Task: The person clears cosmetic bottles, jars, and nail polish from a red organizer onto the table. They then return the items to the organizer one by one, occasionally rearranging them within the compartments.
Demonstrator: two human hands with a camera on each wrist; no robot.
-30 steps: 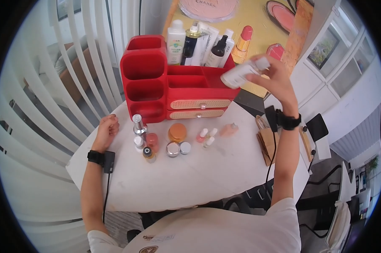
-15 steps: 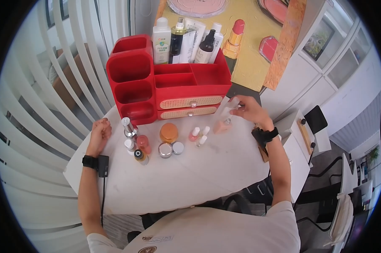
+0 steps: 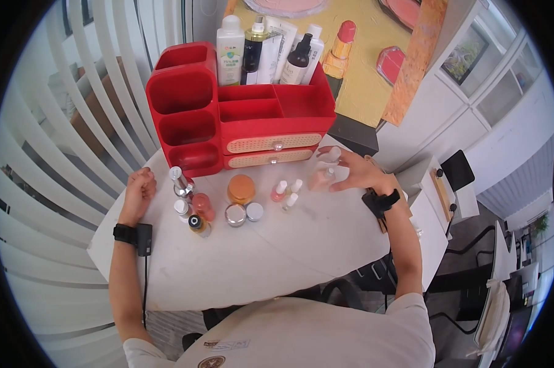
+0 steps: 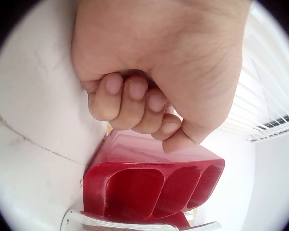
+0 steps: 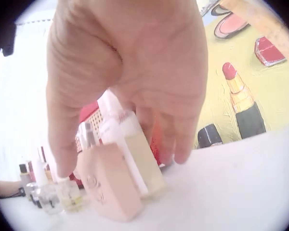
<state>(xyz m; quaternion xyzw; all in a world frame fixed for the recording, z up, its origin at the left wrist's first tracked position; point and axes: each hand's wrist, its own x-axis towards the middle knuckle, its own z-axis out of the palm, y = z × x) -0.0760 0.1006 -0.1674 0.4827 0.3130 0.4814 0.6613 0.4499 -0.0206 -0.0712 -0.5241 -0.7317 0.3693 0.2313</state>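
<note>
Fingers straddling clear bottle, pink bottle alongside

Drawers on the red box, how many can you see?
2: the upper drawer and, just below it, the lower drawer, both on the front of the red box. Any on its back would be hidden.

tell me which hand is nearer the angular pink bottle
Right. The right hand is right beside the angular pink bottle; whether it touches is unclear. The left hand is well off to the bottle's left, with the orange jar between.
</note>
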